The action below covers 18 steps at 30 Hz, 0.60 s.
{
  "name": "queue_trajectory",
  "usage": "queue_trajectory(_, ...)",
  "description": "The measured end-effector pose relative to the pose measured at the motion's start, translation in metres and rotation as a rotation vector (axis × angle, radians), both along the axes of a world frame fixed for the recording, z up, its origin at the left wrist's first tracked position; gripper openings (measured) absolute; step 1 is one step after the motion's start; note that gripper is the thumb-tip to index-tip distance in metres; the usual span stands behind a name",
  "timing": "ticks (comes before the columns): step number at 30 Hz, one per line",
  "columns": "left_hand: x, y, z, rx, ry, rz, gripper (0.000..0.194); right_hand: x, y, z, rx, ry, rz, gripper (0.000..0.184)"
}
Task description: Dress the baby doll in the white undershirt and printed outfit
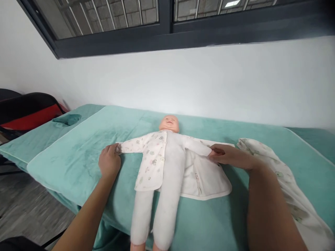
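A baby doll [167, 158] lies on its back on a teal towel [78, 157], head toward the wall. It wears a white bodysuit and a printed white jacket [150, 158] that is open, its right flap spread flat on the towel. My left hand [109, 162] is closed on the cuff of the doll's sleeved arm at the left. My right hand [227, 155] pinches the end of the doll's other arm, which lies over the spread flap.
A second printed garment [285, 181] lies crumpled at the right on the teal-covered table. A folded teal cloth [66, 119] rests at the far left. A black and red chair [26, 111] stands beyond the table's left end. A white wall and dark window frame are behind.
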<state>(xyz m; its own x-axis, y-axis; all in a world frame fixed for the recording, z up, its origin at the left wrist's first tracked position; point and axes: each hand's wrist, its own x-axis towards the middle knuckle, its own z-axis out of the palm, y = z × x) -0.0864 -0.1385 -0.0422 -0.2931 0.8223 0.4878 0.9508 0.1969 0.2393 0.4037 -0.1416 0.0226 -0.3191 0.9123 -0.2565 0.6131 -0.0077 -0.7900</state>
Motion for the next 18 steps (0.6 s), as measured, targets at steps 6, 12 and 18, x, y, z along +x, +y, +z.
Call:
queue_trajectory(6, 0.015, -0.012, 0.018, 0.145, -0.204, -0.040, 0.036, 0.003, 0.003, -0.005, -0.008, 0.479, -0.351, 0.049)
queue_trajectory(12, 0.116, -0.017, 0.072, 0.199, -0.370, -0.354, 0.032, -0.002, 0.018, -0.009, 0.050, 0.567, -0.409, 0.072)
queue_trajectory(18, 0.249, -0.002, 0.119, -0.154, 0.029, -1.068, 0.046, -0.014, 0.017, -0.005, 0.114, 0.645, -0.348, 0.079)
